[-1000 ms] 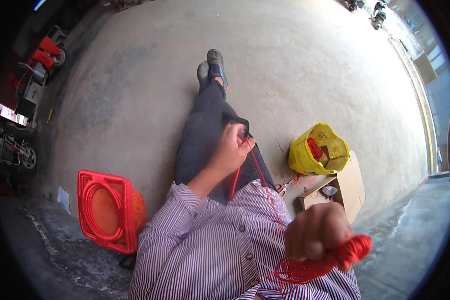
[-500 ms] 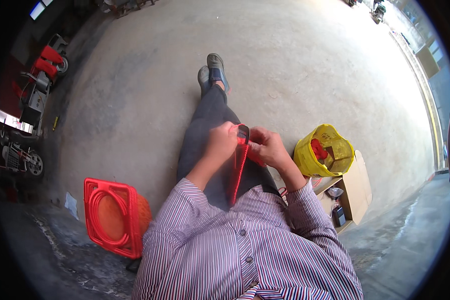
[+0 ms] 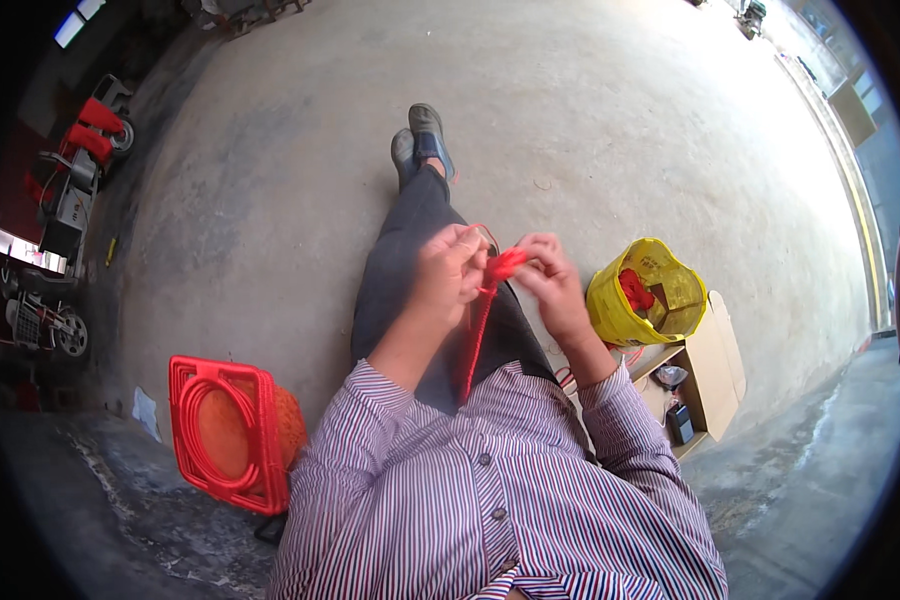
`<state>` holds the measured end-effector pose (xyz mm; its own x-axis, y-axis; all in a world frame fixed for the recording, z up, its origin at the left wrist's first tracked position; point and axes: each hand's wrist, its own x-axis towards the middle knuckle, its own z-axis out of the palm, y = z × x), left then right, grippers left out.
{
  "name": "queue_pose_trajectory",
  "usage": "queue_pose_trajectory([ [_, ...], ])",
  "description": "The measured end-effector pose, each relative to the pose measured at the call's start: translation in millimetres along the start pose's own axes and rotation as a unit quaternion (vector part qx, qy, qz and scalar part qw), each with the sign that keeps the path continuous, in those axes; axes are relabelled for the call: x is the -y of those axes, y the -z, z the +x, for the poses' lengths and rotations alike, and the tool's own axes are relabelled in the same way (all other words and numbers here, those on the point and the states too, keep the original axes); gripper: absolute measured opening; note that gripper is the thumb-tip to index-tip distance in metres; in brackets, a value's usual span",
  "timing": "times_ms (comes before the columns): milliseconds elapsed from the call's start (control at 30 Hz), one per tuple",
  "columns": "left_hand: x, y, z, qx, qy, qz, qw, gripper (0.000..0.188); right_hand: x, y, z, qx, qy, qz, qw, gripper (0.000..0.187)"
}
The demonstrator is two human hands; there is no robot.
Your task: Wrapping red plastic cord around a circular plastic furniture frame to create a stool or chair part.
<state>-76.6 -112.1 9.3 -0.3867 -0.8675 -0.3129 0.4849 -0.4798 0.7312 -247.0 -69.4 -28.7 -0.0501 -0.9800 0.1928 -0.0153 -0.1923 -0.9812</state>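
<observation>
Above my thighs I hold a thin frame seen nearly edge-on, its near side (image 3: 478, 340) wrapped in red cord, with a dark bare stretch at the far corner. My left hand (image 3: 444, 275) is closed at that corner, a red strand at its fingertips; what else its fingers grip is partly hidden. My right hand (image 3: 558, 290) pinches a small bundle of red cord (image 3: 508, 263) just right of the frame. A yellow basket (image 3: 610, 308) with a red cord ball (image 3: 634, 290) in it stands beyond my right forearm.
At my left stands a stack of red square frames (image 3: 276, 440) with an orange round thing. An opened cardboard box (image 3: 715, 370) with small dark items lies at my right. Scooters (image 3: 70, 205) are parked far left. My legs (image 3: 405, 235) stretch out across the concrete floor.
My right hand has risen slightly and turned, and the red cord bundle now shows in its fingers above the frame. My left hand has shifted a little, with the frame turned more edge-on.
</observation>
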Motion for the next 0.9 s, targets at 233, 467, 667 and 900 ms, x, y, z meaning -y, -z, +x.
queue_pose_trajectory([
  [233, 15.3, 24.7, 4.8, -0.069, 0.028, 0.204, 0.976, 0.018, 61.4, 53.5, -19.5, -0.187, -0.078, 0.493, 0.846, 0.036],
  [467, 10.1, 12.7, 13.4, -0.043, 0.151, 0.173, 0.972, 0.021, 107.9, 90.4, -90.5, -0.015, -0.096, 0.385, 0.918, 0.029],
  [667, 48.5, 29.1, 16.6, -0.079, 0.08, 0.009, 0.994, 0.014, 65.3, 106.7, -113.2, -0.241, -0.248, 0.084, 0.934, 0.033],
  [900, 44.2, -22.3, -49.3, 0.008, -0.387, 0.514, 0.766, 0.036, 61.3, 59.4, -86.6, -0.154, -0.149, 0.229, 0.95, 0.023],
])
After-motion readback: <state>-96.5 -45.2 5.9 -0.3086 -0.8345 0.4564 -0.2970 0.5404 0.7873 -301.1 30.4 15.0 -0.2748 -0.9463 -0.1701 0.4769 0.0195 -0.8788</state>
